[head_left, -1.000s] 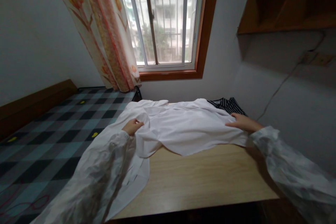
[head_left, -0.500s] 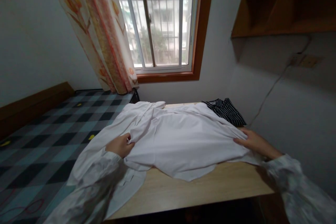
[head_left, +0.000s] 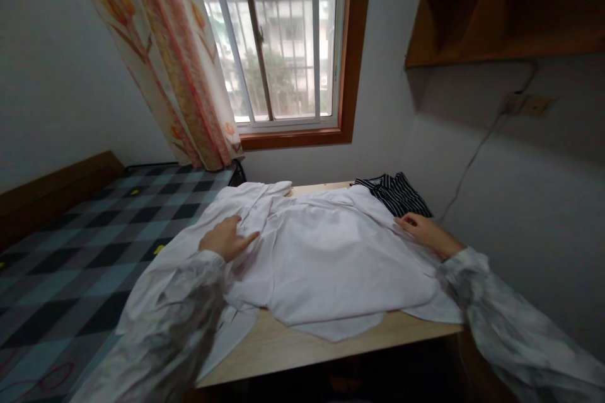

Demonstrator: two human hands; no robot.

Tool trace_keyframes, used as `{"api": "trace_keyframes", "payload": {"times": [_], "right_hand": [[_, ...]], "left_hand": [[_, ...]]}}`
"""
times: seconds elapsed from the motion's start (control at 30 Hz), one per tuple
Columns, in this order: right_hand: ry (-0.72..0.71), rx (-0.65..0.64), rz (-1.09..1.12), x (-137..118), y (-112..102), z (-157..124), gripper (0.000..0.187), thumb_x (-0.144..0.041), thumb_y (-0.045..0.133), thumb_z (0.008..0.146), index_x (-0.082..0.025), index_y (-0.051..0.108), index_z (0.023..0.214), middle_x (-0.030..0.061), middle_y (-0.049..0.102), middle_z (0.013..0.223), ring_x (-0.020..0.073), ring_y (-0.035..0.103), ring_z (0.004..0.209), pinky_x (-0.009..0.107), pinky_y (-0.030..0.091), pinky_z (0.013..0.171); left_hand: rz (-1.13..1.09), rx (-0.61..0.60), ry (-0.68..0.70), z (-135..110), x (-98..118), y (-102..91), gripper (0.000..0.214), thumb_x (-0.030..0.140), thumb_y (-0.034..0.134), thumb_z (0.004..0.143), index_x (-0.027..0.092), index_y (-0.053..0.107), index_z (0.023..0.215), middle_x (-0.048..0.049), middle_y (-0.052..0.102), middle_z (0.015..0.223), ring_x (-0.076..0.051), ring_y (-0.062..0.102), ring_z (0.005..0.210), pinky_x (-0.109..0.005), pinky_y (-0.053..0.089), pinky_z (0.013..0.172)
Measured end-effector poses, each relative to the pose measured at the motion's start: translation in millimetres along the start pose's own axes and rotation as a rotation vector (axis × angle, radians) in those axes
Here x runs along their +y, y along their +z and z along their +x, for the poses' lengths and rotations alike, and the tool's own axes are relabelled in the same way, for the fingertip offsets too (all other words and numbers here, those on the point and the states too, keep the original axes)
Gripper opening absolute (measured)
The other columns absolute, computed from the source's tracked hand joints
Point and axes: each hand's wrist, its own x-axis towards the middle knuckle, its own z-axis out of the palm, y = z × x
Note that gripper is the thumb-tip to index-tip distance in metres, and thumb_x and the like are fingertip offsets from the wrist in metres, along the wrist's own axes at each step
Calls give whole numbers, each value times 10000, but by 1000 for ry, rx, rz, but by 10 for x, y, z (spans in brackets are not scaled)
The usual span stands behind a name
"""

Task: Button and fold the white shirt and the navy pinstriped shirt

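A white shirt (head_left: 326, 258) lies spread over a light wooden table (head_left: 302, 346), its left side hanging off the table's edge. My left hand (head_left: 225, 239) rests flat on the shirt's left part, fingers stretched out toward the middle. My right hand (head_left: 420, 231) lies on the shirt's right edge, fingers extended and pressed on the cloth. Both arms are in pale patterned sleeves. A dark striped garment (head_left: 396, 192) sits at the table's far right corner, just beyond my right hand.
A bed with a checked cover (head_left: 70, 252) stands left of the table. A window (head_left: 278, 38) with a flowered curtain (head_left: 165, 56) is behind. A wooden shelf (head_left: 501, 6) hangs on the right wall, with a cable (head_left: 472, 160) running to a socket.
Both hands let go of the bunched cloth and now lie flat on the shirt, farther up it. The shirt lies nearer the table's front edge, and the view has shifted closer.
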Motion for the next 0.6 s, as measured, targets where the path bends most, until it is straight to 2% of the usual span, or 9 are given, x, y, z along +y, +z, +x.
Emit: {"api": "trace_keyframes", "payload": {"times": [0.07, 0.13, 0.2, 0.33, 0.4, 0.5, 0.53, 0.6], "right_hand": [[-44, 55, 35, -152, 24, 260, 497, -636, 513, 994, -209, 768, 995, 124, 812, 1067, 294, 737, 1019, 356, 544, 936], [-49, 90, 61, -294, 61, 522, 459, -574, 509, 1021, -185, 753, 1028, 131, 801, 1129, 270, 720, 1058, 338, 519, 969], [15, 101, 74, -406, 117, 787, 387, -499, 545, 1024, -169, 747, 1035, 135, 795, 1153, 252, 711, 1076, 315, 505, 972], [76, 66, 74, -518, 276, 1304, 265, -368, 651, 970, -139, 754, 1056, 135, 799, 1113, 221, 716, 1017, 270, 513, 897], [102, 55, 71, -528, 360, 1533, 265, -346, 688, 939, -125, 759, 1067, 136, 800, 1071, 214, 715, 962, 263, 521, 844], [135, 45, 65, -509, 471, 1801, 291, -380, 750, 892, -120, 770, 1021, 136, 793, 990, 218, 705, 898, 268, 521, 781], [142, 39, 65, -498, 504, 1867, 305, -406, 773, 873, -122, 772, 983, 134, 787, 948, 220, 699, 868, 274, 519, 759], [140, 17, 73, -479, 568, 1962, 333, -454, 817, 826, -130, 768, 882, 118, 765, 837, 221, 681, 783, 288, 509, 704]], "left_hand": [[-5, -8, -33, 236, 41, 23, 745, 774, 583, 904, 186, 615, 1360, -214, 647, 1494, -402, 658, 1298, -421, 487, 1019], [-35, -74, -103, 499, 63, 85, 732, 795, 547, 921, 167, 629, 1288, -210, 679, 1440, -383, 667, 1269, -387, 482, 985], [-105, -157, -156, 755, 75, 168, 702, 788, 550, 936, 143, 634, 1198, -192, 742, 1295, -340, 687, 1193, -339, 471, 938], [-137, -207, -222, 1157, 78, 308, 667, 764, 542, 964, 110, 636, 1051, -136, 772, 1003, -278, 698, 974, -311, 466, 836], [-133, -186, -264, 1295, 58, 333, 685, 763, 562, 950, 96, 631, 1088, -147, 766, 1023, -293, 689, 997, -320, 471, 838], [-109, -109, -294, 1443, 3, 324, 754, 799, 666, 843, 112, 651, 1155, -213, 718, 1259, -375, 653, 1199, -362, 484, 923], [-98, -92, -288, 1478, -16, 317, 763, 820, 700, 792, 134, 679, 1126, -217, 705, 1296, -399, 639, 1240, -376, 485, 943], [-93, -96, -243, 1525, -40, 314, 715, 844, 732, 726, 183, 730, 999, -184, 740, 1223, -403, 659, 1206, -382, 490, 929]]}}
